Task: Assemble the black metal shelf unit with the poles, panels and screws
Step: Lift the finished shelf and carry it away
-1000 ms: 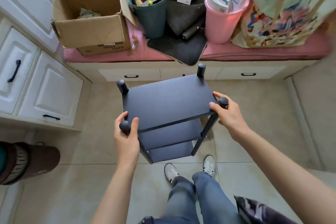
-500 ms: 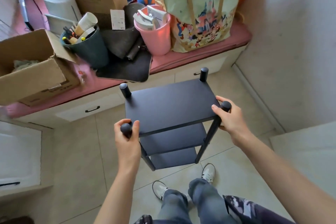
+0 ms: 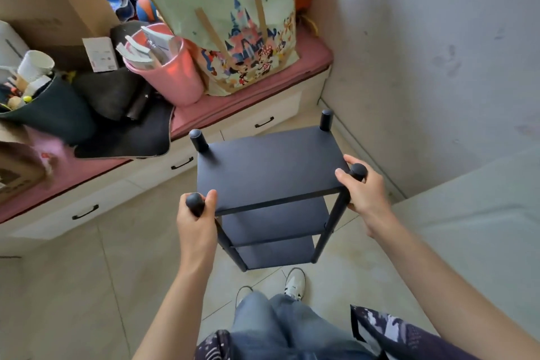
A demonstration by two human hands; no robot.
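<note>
The black metal shelf unit (image 3: 268,166) stands upright in front of me, with three flat panels stacked between four round-capped poles. My left hand (image 3: 196,223) grips the near left pole just under its cap. My right hand (image 3: 362,188) grips the near right pole, fingers curled round it below the cap. The two far poles stick up free at the back corners. The lower ends of the poles are near the tiled floor; whether they touch it I cannot tell.
A low bench with a pink cushion (image 3: 309,51) runs along the back, loaded with a cartoon paper bag (image 3: 233,26), a pink bucket (image 3: 168,74), a dark bucket (image 3: 43,114) and cardboard boxes (image 3: 38,6). A grey wall (image 3: 438,52) closes the right side. My feet are just below the shelf.
The view has swung right, toward the corner by the wall, and the shelf unit has moved that way with both hands still on its near poles.
</note>
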